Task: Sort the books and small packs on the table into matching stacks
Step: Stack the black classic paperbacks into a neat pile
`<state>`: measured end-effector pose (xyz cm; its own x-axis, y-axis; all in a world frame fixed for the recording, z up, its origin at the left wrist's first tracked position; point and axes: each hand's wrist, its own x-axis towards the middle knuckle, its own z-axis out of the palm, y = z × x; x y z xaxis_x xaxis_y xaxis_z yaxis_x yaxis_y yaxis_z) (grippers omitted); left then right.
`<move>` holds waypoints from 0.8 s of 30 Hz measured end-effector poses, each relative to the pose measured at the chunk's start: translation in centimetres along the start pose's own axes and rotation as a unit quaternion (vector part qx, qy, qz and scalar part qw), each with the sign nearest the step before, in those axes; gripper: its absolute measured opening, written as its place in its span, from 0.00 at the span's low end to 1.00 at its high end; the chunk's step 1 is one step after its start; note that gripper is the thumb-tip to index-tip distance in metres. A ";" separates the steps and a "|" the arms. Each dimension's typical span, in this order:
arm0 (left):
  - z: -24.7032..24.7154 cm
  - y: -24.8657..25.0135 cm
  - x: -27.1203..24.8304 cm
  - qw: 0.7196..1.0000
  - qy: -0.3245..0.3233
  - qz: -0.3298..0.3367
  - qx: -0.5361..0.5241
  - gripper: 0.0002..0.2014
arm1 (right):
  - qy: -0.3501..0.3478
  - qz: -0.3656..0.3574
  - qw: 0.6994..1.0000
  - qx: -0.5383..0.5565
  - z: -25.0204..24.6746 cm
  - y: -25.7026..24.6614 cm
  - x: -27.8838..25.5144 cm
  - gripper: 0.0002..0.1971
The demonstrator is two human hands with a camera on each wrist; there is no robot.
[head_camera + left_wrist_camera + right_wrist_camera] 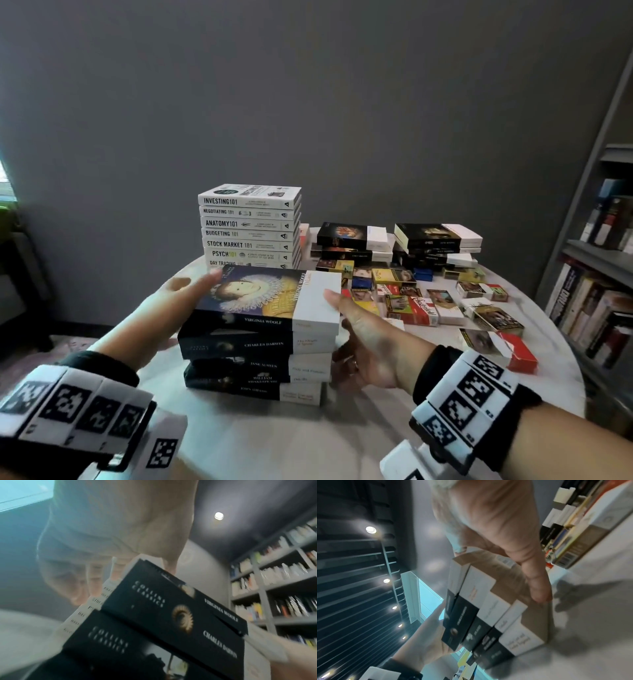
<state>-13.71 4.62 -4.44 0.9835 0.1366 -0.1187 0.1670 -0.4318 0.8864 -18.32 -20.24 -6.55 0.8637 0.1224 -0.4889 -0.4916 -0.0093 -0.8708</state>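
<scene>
Nearest the wearer, a stack of black-and-white paperbacks (255,363) stands on the round white table (274,442), five books high, edges not flush. Both hands bracket it.

The left hand (171,301) lies flat against the stack's left end, fingers straight and together, touching the top book. The left wrist view shows the palm against the black spine ends lettered Collins Classics; nothing is gripped.

The right hand (366,346) presses the stack's right end, at the white portion of the covers. Its thumb (334,296) rests on the top book's right edge; the fingers (537,586) extend straight down the side toward the table. The hand is spread, not clamped.

The top book (274,298), between the two hands, carries a portrait cover and the spine name Virginia Woolf. It sits slightly askew on the Charles Darwin volume (257,344).

Beyond the left hand stands a tall stack of white "101" books (248,228), Investing 101 uppermost.

Beyond the right hand, small packs (428,301) lie scattered, unsorted, in red, yellow and white. Behind them are two lower stacks of black-and-white books (394,245).

Farther right of the right hand stands a filled bookshelf (596,260).
</scene>
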 end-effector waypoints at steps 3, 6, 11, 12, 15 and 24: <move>-0.5 -1.9 -0.3 0.987 -0.119 -0.060 -0.086 0.29 | -0.013 0.014 1.000 0.016 0.4 0.5 0.4 0.27; -0.5 -2.7 0.0 0.980 -0.149 -0.096 -0.086 0.23 | -0.010 0.016 1.000 0.014 0.5 0.5 0.7 0.25; -0.8 -3.1 0.9 0.981 -0.133 -0.106 -0.096 0.18 | 0.000 0.002 1.000 0.019 1.4 0.5 1.4 0.22; -0.9 -3.1 0.9 0.981 -0.132 -0.106 -0.100 0.18 | -0.001 -0.001 1.000 0.022 1.8 0.4 1.6 0.22; -1.5 -3.8 1.6 0.981 -0.126 -0.107 -0.100 0.19 | -0.001 -0.007 1.000 0.030 2.8 -0.2 2.5 0.21; -3.3 -4.2 3.2 0.982 -0.098 -0.118 -0.110 0.22 | -0.023 -0.010 1.000 0.017 5.0 -1.8 4.7 0.22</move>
<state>-11.49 9.86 -7.05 0.9172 0.0270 -0.3975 0.3944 -0.2034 0.8961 -13.92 -14.68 -7.04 0.8682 0.1669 -0.4673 -0.4779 0.0281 -0.8779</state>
